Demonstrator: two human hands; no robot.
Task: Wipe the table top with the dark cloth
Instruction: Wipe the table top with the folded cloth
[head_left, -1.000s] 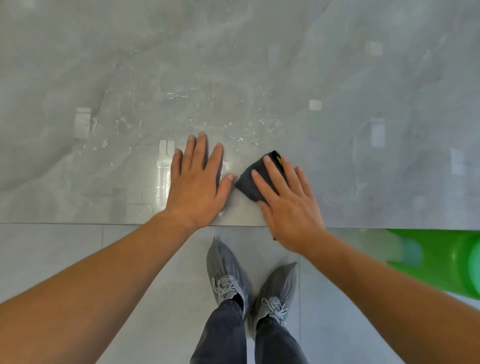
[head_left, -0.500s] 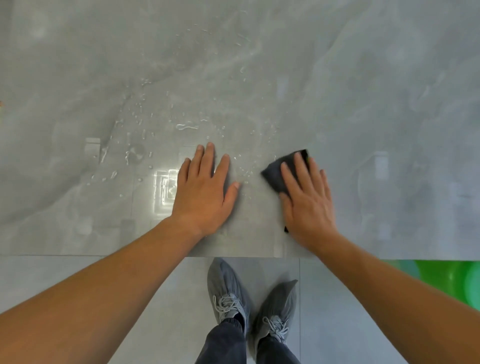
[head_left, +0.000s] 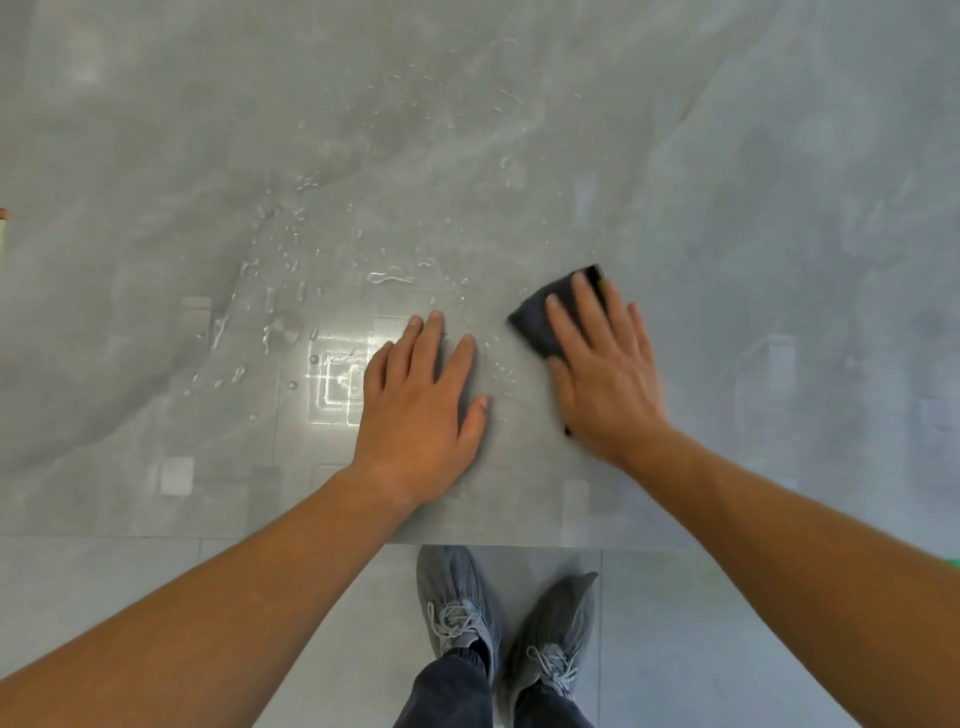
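Observation:
The grey marbled table top (head_left: 727, 208) fills the upper view. A folded dark cloth (head_left: 540, 317) lies flat on it right of centre. My right hand (head_left: 605, 374) presses down on the cloth with fingers spread, covering most of it. Only the cloth's far left corner shows. My left hand (head_left: 421, 405) rests flat on the bare table just left of the cloth, fingers apart, holding nothing. Water droplets (head_left: 291, 291) are scattered over the table left of and beyond both hands.
The table's near edge (head_left: 208, 538) runs across the lower view, with grey floor tiles (head_left: 130, 597) below it. My feet in grey shoes (head_left: 457, 608) stand just under the edge. A sliver of something green (head_left: 953, 560) shows at the right edge.
My right hand has slid the cloth away from the table edge and to the right. The left hand also lies farther from the edge. The green object has almost left the view.

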